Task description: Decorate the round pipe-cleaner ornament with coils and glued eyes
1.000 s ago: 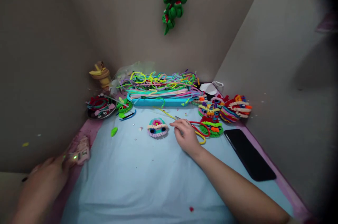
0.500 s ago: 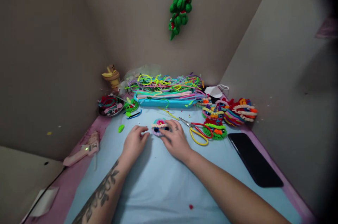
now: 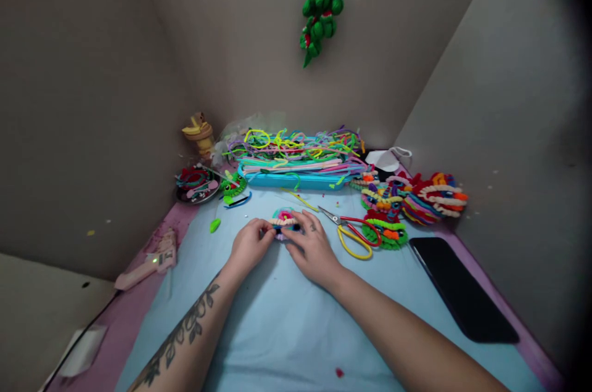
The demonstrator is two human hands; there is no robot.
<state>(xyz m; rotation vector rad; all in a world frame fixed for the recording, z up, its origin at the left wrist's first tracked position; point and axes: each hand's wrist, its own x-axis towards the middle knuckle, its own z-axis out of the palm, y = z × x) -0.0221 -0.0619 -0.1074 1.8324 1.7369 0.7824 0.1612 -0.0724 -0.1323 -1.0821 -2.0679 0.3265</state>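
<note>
A small pipe-cleaner figure (image 3: 283, 220) with a cream band, dark eyes and pink and teal parts lies between my hands on the blue cloth (image 3: 277, 318). My right hand (image 3: 317, 250) grips it from the right, fingers over its top and thumb at its front. At its left side my left hand (image 3: 252, 245) is closed in a pinch, fingertips against the figure near one eye. The fingers partly cover the figure. Right of my right hand lie scissors (image 3: 352, 233) with one red and one yellow handle, blades partly apart.
Behind is a blue tray (image 3: 296, 180) piled with pipe cleaners. Finished colourful figures (image 3: 386, 230) cluster at the right, above a black phone (image 3: 462, 287). At left are a pink glue gun (image 3: 150, 265), a metal bowl (image 3: 198, 198) and a green figure (image 3: 232, 183). A green ornament (image 3: 321, 10) hangs above.
My left hand has moved right, from apart to touching the figure's left side. My right hand keeps its hold. The view has shifted slightly.
</note>
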